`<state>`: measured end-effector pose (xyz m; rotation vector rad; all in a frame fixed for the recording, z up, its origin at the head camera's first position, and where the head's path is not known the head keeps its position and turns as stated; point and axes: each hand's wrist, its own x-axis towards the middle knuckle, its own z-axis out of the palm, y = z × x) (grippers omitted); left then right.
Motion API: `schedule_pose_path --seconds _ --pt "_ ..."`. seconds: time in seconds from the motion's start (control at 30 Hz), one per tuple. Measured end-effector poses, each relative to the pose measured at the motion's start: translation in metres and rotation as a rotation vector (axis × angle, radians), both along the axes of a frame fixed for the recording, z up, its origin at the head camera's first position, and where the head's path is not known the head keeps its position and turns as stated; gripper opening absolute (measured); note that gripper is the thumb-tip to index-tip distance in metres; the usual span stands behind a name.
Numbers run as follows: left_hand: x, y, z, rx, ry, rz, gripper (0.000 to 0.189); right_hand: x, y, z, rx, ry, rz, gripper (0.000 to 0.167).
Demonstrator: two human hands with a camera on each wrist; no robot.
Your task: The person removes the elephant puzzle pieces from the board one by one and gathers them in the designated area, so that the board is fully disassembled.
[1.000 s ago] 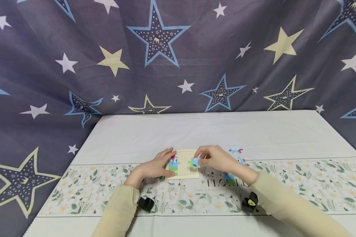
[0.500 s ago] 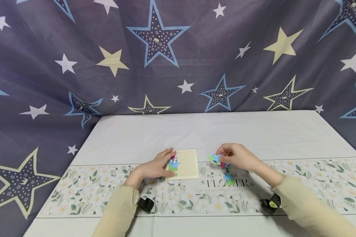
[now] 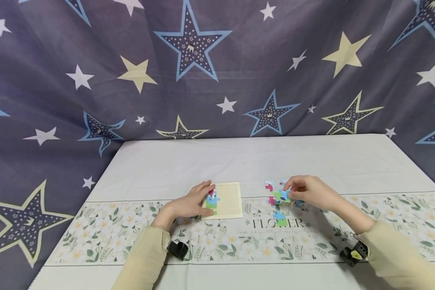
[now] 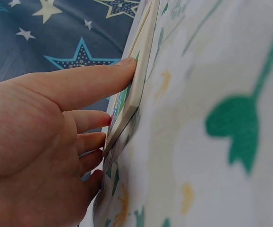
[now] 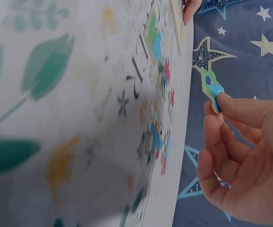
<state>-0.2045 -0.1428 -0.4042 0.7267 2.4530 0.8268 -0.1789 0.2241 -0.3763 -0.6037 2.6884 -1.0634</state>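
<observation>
The left arm comes up from the lower left in a pale yellow sleeve (image 3: pixel 141 253), and the left hand (image 3: pixel 189 203) rests at the left side of a small wooden puzzle tray (image 3: pixel 229 200). Its thumb lies out straight over the near edge, and the other fingers are by the far left corner. The right arm comes in from the lower right, and the right hand (image 3: pixel 313 193) is up over the worktop (image 3: pixel 188 161), with its wrist higher than the flower print.

The blue and green puzzle piece (image 3: pixel 283 196) is right at the tips of the right hand. It is off the worktop and well to the right of the tray. Some loose pieces (image 3: pixel 280 218) lie below and around it, red, blue and green. The tray sits just beside the left palm. A strip of colored pieces (image 3: pixel 212 200) fills its left part, and the rest shows bare wood.

The right grip is closed at the tips, with the thumb and pointer finger pinching the piece by its edge. The lower fingers are bent and hold nothing. The left grip is spread wide, and it touches the tray without pinching it.
</observation>
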Motion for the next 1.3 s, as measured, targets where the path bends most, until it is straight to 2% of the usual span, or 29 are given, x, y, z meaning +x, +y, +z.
schedule_pose_path --seconds 0.3,0.5,0.77,1.07,1.3 --pt "0.001 0.001 0.000 0.012 -0.011 0.009 0.081 0.007 0.017 0.000 0.020 -0.002 0.013 0.009" --pt "0.002 0.001 -0.001 0.010 -0.027 0.015 0.081 0.010 0.024 -0.003 0.026 -0.049 0.017 0.010" --pt "0.001 0.001 -0.001 -0.005 0.001 0.015 0.081 0.016 0.032 -0.007 0.017 -0.097 0.029 0.013" --pt "0.000 0.001 -0.001 0.007 -0.005 0.015 0.081 0.021 0.035 -0.015 -0.032 -0.149 0.091 0.015" --pt "0.001 0.001 0.000 0.012 -0.011 0.018 0.081 0.022 0.038 -0.020 -0.045 -0.148 0.122 0.012"
